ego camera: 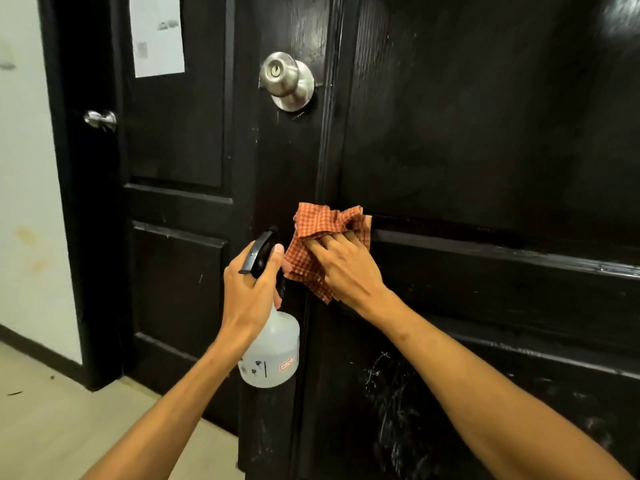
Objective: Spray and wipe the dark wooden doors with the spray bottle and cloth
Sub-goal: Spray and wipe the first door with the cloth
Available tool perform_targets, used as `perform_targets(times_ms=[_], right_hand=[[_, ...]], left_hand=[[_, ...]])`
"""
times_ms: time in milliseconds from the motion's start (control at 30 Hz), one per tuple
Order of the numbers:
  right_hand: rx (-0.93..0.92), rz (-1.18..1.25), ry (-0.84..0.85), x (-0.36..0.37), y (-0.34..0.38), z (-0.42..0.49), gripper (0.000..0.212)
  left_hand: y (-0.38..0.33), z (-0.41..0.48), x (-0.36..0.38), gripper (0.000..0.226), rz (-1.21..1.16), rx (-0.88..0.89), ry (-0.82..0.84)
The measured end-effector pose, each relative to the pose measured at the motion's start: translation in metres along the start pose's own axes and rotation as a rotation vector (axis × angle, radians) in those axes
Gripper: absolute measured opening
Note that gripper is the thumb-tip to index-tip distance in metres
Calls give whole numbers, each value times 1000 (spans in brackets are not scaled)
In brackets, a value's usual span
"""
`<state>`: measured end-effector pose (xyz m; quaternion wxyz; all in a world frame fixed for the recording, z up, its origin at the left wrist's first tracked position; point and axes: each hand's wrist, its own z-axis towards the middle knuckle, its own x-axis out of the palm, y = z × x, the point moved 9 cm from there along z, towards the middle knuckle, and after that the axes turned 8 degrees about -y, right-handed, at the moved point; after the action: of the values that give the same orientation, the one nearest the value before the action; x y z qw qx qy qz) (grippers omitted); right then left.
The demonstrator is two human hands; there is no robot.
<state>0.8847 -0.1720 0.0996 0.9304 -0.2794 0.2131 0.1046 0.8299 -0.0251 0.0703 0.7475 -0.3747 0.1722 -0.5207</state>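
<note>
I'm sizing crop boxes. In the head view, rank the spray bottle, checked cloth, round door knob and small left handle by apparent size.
Largest: spray bottle and checked cloth, alike, partly hidden by left hand and right hand; unranked.
Then: round door knob.
Smallest: small left handle, though farther away.

Home corridor: dark panelled doors (180, 133), doorknob (287, 79).

Two dark wooden doors are seen side by side. An orange checked cloth (325, 230) is pressed with spread fingers against the right door (485, 133) at its horizontal moulding by the right hand (346, 268). A clear spray bottle (273, 351) with a black trigger head is gripped at the neck by the left hand (247, 292), just beside the cloth, before the left door (180, 140). A steel knob (285, 79) is noted above, and a paper sheet (157, 32) at upper left.
</note>
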Motion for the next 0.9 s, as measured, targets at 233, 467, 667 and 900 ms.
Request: perform_targets(times_ms=[233, 467, 667, 900], right_hand=[[381, -83, -190, -48, -91, -85, 75], [179, -54, -114, -36, -57, -53, 45], [491, -66, -278, -66, -105, -128, 75], [209, -10, -144, -42, -64, -59, 39]], left_hand=[[-17, -12, 32, 29, -49, 4, 66], [-26, -29, 64, 19, -75, -2, 128], [-32, -34, 80, 23, -98, -1, 163], [-33, -30, 83, 23, -88, 22, 167]])
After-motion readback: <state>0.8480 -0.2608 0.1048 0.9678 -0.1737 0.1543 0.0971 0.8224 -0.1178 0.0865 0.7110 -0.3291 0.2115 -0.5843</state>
